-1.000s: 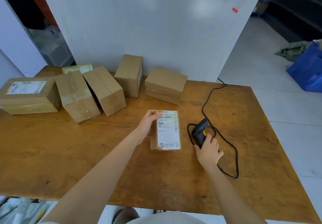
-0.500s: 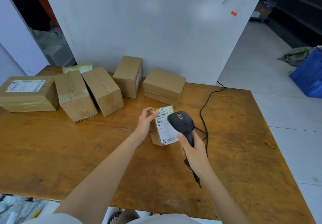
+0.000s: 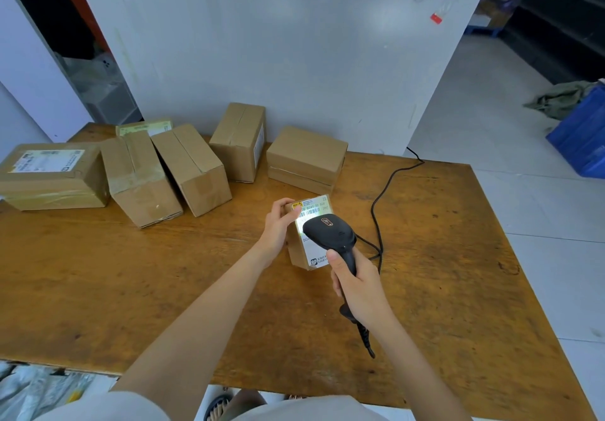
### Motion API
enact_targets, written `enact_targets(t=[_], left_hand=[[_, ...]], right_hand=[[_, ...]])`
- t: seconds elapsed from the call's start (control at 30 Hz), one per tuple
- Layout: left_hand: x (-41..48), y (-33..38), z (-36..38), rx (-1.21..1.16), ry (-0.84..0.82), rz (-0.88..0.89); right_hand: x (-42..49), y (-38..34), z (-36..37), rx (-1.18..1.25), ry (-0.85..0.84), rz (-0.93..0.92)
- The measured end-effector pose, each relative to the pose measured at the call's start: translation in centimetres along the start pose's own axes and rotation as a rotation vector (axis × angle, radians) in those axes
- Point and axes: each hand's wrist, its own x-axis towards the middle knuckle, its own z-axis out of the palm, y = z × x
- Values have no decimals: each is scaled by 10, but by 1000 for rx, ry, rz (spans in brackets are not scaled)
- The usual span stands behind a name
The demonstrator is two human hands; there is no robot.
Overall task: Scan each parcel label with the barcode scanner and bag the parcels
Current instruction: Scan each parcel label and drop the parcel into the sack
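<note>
The small parcel (image 3: 296,252) sits at the middle of the worktop (image 3: 131,289), tipped up with its white label (image 3: 313,211) facing the person. The left hand (image 3: 278,229) holds it at the top left corner, its grip clamped there with the thumb on the label's edge. The right hand (image 3: 358,285) has its grip closed around the handle of the black scanner (image 3: 329,232). The scanner's head hangs just over the label and hides its middle, and a bright patch of light falls on the paper beside it. The scanner's black cable (image 3: 376,211) trails off the handle, loops behind the parcel and runs to the far edge of the worktop, by the white partition (image 3: 262,60).

I count seven cardboard boxes in all, the held one and six more along the back. At far left is a big one with a label on top (image 3: 52,175), with a flat one (image 3: 144,127) behind. Two lean side by side (image 3: 140,181) (image 3: 193,172), one stands upright (image 3: 239,142) and one lies low (image 3: 306,159). All are taped shut, so their contents cannot be seen.

On the floor to the right stands a blue crate (image 3: 579,139), with green cloth (image 3: 559,96) bunched against its far side.
</note>
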Motion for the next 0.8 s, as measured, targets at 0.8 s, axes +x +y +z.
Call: enact_targets(t=[0.8], left_hand=[[10,-8,-6,38,16,5]], right_hand=[[-6,-3,3,5,46,-10]])
